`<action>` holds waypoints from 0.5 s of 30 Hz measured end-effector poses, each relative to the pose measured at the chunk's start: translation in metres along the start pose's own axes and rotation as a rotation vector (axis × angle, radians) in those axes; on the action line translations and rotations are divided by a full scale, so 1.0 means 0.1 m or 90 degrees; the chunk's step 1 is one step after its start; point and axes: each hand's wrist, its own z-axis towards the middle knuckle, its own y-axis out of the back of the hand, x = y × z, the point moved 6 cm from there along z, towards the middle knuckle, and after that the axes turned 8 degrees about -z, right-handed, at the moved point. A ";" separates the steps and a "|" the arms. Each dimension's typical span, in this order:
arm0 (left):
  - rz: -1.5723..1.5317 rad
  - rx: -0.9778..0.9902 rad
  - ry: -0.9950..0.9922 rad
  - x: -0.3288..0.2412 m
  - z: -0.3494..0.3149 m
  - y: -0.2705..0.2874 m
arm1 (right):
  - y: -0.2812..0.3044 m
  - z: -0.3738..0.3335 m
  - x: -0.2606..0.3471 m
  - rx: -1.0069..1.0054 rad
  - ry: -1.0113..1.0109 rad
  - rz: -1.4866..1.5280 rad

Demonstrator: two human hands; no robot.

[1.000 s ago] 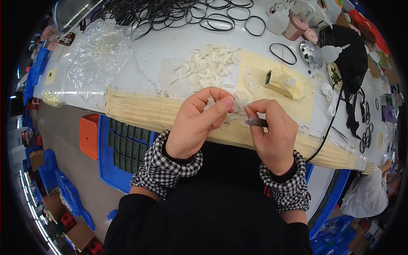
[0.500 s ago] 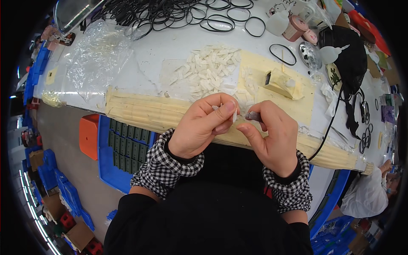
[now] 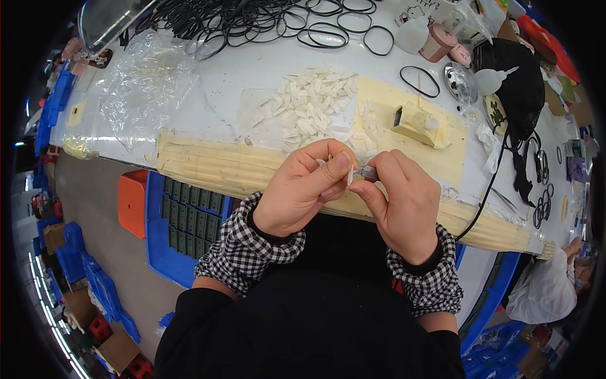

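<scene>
My left hand pinches a small white strip between thumb and forefinger, its end pointing down. Close by on the right, my right hand is curled round a small grey piece at the forefinger; its exact kind is too small to make out. The right thumb's tip is beside the strip's lower end. Just beyond both hands lies a heap of similar white strips on the table. A yellow-taped block stands on a yellow sheet, right of the heap.
Black rubber rings pile at the back, with a clear plastic bag at left. Padding covers the table's front edge. Squeeze bottles, tweezers and a black cable lie right. Below are an orange stool and a blue crate.
My right hand has moved slightly left, bringing the grey piece and thumb up to the white strip. My left hand has hardly moved.
</scene>
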 end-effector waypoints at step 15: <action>-0.067 0.031 -0.028 0.04 0.01 -0.02 | 0.01 -0.02 0.02 0.004 -0.005 -0.019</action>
